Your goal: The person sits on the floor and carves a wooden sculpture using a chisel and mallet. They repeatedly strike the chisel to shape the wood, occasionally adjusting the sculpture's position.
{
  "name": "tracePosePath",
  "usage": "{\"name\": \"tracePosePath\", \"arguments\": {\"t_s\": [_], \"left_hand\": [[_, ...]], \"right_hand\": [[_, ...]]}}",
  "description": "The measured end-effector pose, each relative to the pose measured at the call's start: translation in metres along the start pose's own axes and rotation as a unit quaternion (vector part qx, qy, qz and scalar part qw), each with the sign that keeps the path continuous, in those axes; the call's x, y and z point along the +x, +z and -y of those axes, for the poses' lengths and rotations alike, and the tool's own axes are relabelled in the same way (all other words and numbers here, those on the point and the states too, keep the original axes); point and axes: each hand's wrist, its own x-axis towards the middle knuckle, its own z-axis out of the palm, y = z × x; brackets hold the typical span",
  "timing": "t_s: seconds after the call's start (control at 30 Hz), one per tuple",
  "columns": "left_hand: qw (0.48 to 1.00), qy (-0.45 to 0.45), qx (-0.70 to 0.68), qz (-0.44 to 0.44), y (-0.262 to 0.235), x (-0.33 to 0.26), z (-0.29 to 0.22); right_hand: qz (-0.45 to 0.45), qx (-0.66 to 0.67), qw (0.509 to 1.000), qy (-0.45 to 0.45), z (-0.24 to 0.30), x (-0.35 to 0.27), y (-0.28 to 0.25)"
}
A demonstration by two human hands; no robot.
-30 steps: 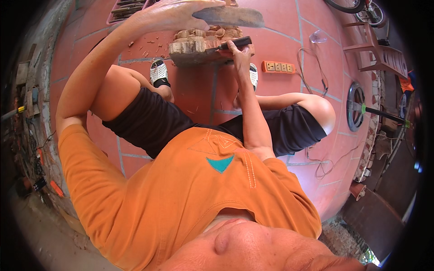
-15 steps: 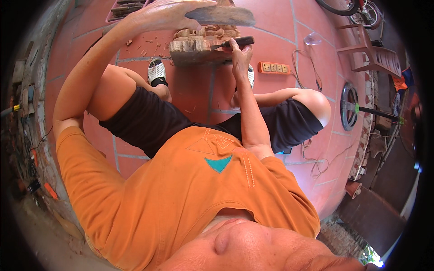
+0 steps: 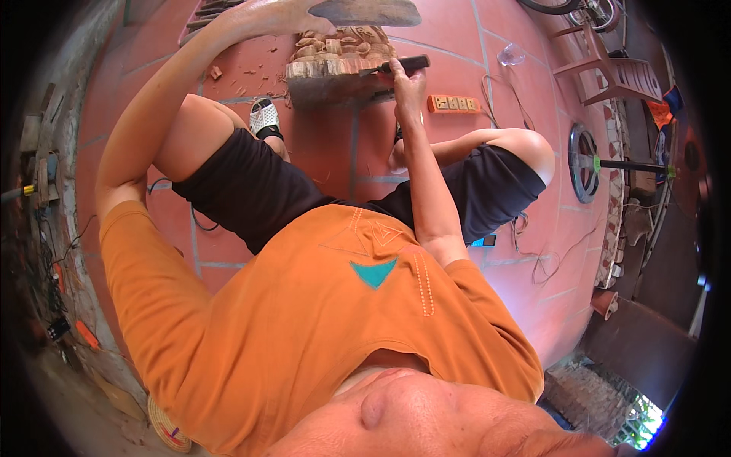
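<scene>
While the right hand [image 3: 407, 76] grips a dark-handled chisel [image 3: 400, 65], the tool lies sideways, its tip pointing left into the carved wood block [image 3: 339, 65] on the red tile floor [image 3: 525, 99]. The left hand [image 3: 285, 14] holds a flat wooden mallet [image 3: 365, 11] above the block.

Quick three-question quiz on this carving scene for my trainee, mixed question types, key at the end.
1. True or false: the right hand holds a dark-handled chisel against the carved wood block.
2. What does the left hand grip? A) flat wooden mallet B) saw C) brush
3. Which orange thing lies on the tiled floor right of the block?

Key: 1 true; 2 A; 3 the power strip.
</scene>
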Motion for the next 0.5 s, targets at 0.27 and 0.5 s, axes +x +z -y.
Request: {"name": "tracePosePath", "arguments": {"t_s": [0.27, 0.5], "left_hand": [[0.992, 0.009, 0.084, -0.097, 0.025, -0.003, 0.018], [0.954, -0.123, -0.198, -0.187, -0.018, -0.047, -0.04]], "right_hand": [[0.032, -0.226, 0.97, -0.086, -0.022, 0.023, 0.01], [0.118, -0.3, 0.922, -0.213, 0.082, 0.081, 0.05]]}}
